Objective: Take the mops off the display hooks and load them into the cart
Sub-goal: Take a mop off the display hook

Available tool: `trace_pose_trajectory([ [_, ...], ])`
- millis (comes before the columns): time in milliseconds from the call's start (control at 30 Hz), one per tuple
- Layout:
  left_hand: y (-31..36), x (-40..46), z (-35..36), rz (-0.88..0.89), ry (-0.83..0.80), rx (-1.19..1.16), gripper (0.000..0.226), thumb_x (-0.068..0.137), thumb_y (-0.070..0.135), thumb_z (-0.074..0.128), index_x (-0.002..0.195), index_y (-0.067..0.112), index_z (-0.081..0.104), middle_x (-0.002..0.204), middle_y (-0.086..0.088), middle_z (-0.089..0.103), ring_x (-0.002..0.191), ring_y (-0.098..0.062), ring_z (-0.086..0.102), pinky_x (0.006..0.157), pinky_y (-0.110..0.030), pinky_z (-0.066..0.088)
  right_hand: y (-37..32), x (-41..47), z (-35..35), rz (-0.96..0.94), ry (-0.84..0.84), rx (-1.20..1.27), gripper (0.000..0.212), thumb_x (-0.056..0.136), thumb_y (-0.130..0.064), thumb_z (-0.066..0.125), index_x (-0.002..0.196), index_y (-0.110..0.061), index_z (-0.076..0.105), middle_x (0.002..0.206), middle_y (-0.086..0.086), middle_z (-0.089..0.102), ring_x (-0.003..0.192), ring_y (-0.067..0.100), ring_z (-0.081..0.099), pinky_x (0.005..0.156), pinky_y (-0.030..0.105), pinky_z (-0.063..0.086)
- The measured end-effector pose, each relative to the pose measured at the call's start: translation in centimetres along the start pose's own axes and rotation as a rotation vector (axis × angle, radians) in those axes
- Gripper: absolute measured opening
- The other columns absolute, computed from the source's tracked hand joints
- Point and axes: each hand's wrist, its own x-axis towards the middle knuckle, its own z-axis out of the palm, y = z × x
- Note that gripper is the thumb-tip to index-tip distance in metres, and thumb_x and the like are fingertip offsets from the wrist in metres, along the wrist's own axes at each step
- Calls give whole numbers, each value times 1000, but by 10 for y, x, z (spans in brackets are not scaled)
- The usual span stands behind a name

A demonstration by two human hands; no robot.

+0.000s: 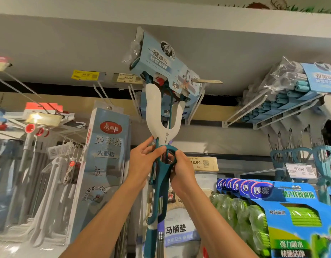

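A sponge mop [162,116] with a white Y-shaped fork, a teal handle and a pale blue card sleeve over its head rises up the middle of the view, tilted, with its head up near the white display hooks [198,101]. My left hand [142,162] grips the shaft just under the fork. My right hand [181,168] holds the teal ring lever from the right. More mops of the same kind [155,107] hang behind it. No cart is in view.
A row of teal-roller mops [287,97] hangs on hooks at upper right. Blue and green mop packs [283,211] fill the lower right. A tall grey flat-mop pack [105,164] and white mops [49,192] hang at left. Price tags [128,78] line the rail.
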Motion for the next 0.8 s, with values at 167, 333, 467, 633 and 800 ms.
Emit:
trace_pose_trajectory([
  [167, -1, 1, -6, 3, 12, -1, 64, 86, 6, 74, 145, 12, 49, 95, 7, 78, 90, -13, 75, 70, -17, 56, 5, 3, 1, -88, -17, -142, 29, 108, -26, 40, 126, -19, 62, 113, 7, 71, 99, 18, 69, 74, 32, 57],
  [333, -3, 0, -7, 12, 15, -14, 65, 86, 5, 73, 146, 13, 48, 90, 12, 77, 88, -10, 75, 68, -15, 55, -11, 10, 6, -150, -27, -255, 28, 105, -29, 47, 110, -12, 69, 101, 8, 74, 93, 20, 71, 79, 34, 58],
  [467, -4, 2, -9, 14, 13, -31, 66, 85, 6, 74, 146, 13, 48, 96, 6, 78, 89, -12, 75, 70, -17, 56, -36, 25, 9, -222, 17, -312, 29, 105, -25, 43, 108, -4, 64, 98, 7, 73, 88, 11, 68, 71, 22, 57],
  [633, -7, 6, -8, 36, -8, -3, 66, 86, 6, 74, 146, 16, 48, 84, 17, 76, 87, -5, 74, 69, -12, 54, -56, 46, 23, -48, -28, -239, 22, 107, -21, 44, 110, -4, 57, 111, 20, 68, 101, 30, 69, 92, 46, 58],
  [800, -8, 13, -13, 50, -55, 103, 61, 86, 10, 76, 128, 43, 47, 93, 10, 77, 90, -9, 74, 71, -17, 56, -60, 60, 22, 12, -18, -206, 15, 105, -11, 48, 102, 0, 58, 88, 15, 67, 77, 24, 66, 69, 35, 56],
])
